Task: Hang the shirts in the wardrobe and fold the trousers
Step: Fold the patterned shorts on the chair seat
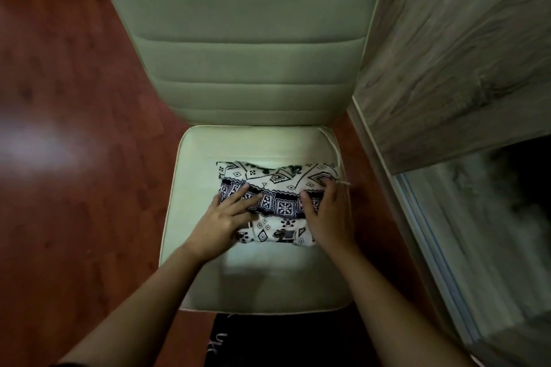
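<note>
Both hands, left (225, 215) and right (327, 215), press flat and unclenched on folded trousers (278, 202) mid-seat of the chair (202, 158); lifting off carelessly could spring the folds.

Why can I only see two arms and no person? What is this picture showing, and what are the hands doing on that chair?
The camera sits on the person's head and looks down, so you see what they see: only their own arms reaching out. There is no machine here, just two bare hands.

In front of them stands a pale padded chair on a reddish wooden floor. On the seat lies a folded piece of patterned clothing, white and dark with little diamonds and flowers.

The left hand and the right hand both lie flat on top of it, fingers spread, pressing it down. Neither hand grips anything.

On the right is a grey wooden wardrobe panel. At the bottom edge, something dark with pale markings lies on the floor.
</note>
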Demonstrator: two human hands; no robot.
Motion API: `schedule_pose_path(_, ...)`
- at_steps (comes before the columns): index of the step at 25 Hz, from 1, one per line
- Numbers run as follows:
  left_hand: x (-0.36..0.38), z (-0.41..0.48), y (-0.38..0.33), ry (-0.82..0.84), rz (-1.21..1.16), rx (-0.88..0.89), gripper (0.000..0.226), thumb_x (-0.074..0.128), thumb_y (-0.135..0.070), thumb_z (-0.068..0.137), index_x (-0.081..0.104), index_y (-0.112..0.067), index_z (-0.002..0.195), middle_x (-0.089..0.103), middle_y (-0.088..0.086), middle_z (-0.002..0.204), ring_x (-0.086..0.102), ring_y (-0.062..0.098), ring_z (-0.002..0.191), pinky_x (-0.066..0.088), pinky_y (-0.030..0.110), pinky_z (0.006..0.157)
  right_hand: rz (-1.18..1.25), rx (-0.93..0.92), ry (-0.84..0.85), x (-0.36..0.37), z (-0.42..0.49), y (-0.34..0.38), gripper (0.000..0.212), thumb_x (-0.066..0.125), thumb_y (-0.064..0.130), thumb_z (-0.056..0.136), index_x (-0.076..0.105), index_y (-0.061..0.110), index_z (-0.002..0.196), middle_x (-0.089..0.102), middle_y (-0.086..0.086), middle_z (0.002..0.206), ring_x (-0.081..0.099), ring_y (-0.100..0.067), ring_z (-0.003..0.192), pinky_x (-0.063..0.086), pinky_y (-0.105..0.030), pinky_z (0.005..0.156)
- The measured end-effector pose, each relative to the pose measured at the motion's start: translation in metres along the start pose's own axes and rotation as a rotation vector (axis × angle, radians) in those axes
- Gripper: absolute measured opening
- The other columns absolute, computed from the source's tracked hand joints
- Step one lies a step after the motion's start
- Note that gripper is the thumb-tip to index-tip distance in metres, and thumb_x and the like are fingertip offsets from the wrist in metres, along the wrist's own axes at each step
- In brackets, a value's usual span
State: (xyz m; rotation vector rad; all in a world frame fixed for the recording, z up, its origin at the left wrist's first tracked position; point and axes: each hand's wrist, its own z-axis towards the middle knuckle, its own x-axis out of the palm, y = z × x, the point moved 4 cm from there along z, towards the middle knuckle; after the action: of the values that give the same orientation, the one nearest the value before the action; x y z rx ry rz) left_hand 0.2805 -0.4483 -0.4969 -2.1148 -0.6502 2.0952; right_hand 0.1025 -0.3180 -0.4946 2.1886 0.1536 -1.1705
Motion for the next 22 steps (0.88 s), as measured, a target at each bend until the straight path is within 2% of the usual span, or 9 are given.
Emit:
schedule_pose_path(2,-0.019,0.002,0.005,-0.153,-0.207,-0.103,0.043,0.044,-0.008,0.064,0.066,-0.012,0.102,0.058,0.007,0.130,0.038,0.019,0.131,0.039,0.050,0.100,0.018,0.096,-0.134,-0.001,-0.004,0.005,0.076,0.035,0.068,0.086,0.038,0.008,0.133,0.048,-0.016,0.132,0.048,-0.030,0.120,0.043,-0.039,0.100)
schedule_pose_path(5,-0.039,0.014,0.025,-0.479,-0.470,-0.731,0.027,0.041,-0.015,0.085,0.061,-0.006,0.100,0.061,0.010,0.105,0.053,0.027,0.103,0.041,0.037,0.089,0.180,0.337,-0.310,-0.013,0.008,0.002,0.077,0.020,0.071,0.087,0.048,0.002,0.108,0.061,-0.012,0.098,0.060,-0.025,0.089,0.052,-0.041,0.083)
schedule_pose_path(6,-0.038,0.022,0.038,-0.488,-0.517,-0.945,0.027,0.043,-0.024,0.092,0.061,-0.005,0.097,0.062,0.012,0.099,0.055,0.030,0.098,0.041,0.037,0.084,0.211,0.383,-0.285,-0.012,0.016,0.002,0.071,0.019,0.065,0.091,0.051,0.002,0.099,0.061,-0.012,0.086,0.060,-0.023,0.080,0.054,-0.039,0.077)
schedule_pose_path(8,-0.028,0.040,0.049,-0.267,-0.485,-1.165,0.045,0.044,-0.045,0.092,0.061,-0.004,0.095,0.064,0.017,0.095,0.057,0.034,0.092,0.042,0.038,0.079,0.201,0.343,-0.253,-0.009,0.028,0.005,0.066,0.019,0.058,0.092,0.055,0.003,0.096,0.064,-0.017,0.082,0.065,-0.030,0.077,0.056,-0.041,0.071)
schedule_pose_path(10,-0.022,0.050,0.046,-0.229,-0.441,-1.149,0.051,0.048,-0.053,0.089,0.059,-0.005,0.100,0.064,0.017,0.100,0.058,0.034,0.093,0.045,0.039,0.079,0.194,0.268,-0.260,-0.008,0.034,0.006,0.057,0.025,0.054,0.093,0.052,0.007,0.110,0.065,-0.019,0.095,0.064,-0.035,0.088,0.055,-0.043,0.076)
schedule_pose_path(12,-0.020,0.056,0.040,-0.247,-0.452,-1.082,0.049,0.051,-0.048,0.090,0.057,-0.004,0.110,0.063,0.017,0.107,0.057,0.033,0.099,0.044,0.037,0.082,0.180,0.242,-0.240,-0.005,0.036,0.005,0.055,0.034,0.048,0.097,0.045,0.004,0.127,0.062,-0.020,0.113,0.061,-0.035,0.102,0.051,-0.040,0.085)
schedule_pose_path(14,-0.016,0.059,0.039,-0.167,-0.404,-1.034,0.046,0.048,-0.040,0.094,0.057,0.000,0.114,0.063,0.021,0.110,0.057,0.037,0.101,0.044,0.037,0.082,0.143,0.228,-0.217,-0.002,0.038,0.001,0.053,0.035,0.044,0.098,0.042,0.004,0.131,0.060,-0.018,0.116,0.059,-0.032,0.104,0.046,-0.033,0.083)
schedule_pose_path(19,-0.029,0.051,0.039,-0.238,-0.099,-0.945,0.028,0.037,-0.024,0.101,0.053,-0.001,0.104,0.058,0.024,0.099,0.058,0.044,0.082,0.037,0.041,0.063,0.006,0.210,-0.286,-0.012,0.042,0.000,0.039,0.031,0.036,0.100,0.057,0.008,0.090,0.056,-0.012,0.082,0.053,-0.024,0.072,0.039,-0.030,0.063)
schedule_pose_path(22,-0.032,0.046,0.040,-0.286,-0.152,-0.945,0.025,0.038,-0.020,0.100,0.053,-0.002,0.108,0.056,0.023,0.100,0.056,0.041,0.086,0.040,0.044,0.070,0.009,0.181,-0.302,-0.020,0.040,-0.001,0.036,0.031,0.036,0.100,0.049,0.015,0.076,0.049,-0.004,0.062,0.052,-0.022,0.060,0.040,-0.027,0.056)
